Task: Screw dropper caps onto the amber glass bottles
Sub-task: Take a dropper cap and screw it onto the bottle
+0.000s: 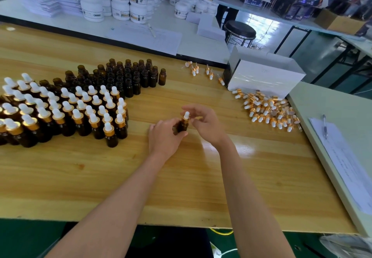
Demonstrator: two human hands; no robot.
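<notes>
left hand point(164, 136) holds bottle point(182, 125), right hand point(203, 122) on dropper cap point(186, 115)

Wooden table point(141, 177), black stool point(239, 29) behind

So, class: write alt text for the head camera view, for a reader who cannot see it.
A person's left hand holds an amber bottle upright above a wooden table while the right hand has its fingers at the bottle's white dropper cap. Capped bottles stand at left, uncapped ones behind, loose caps at right.
</notes>
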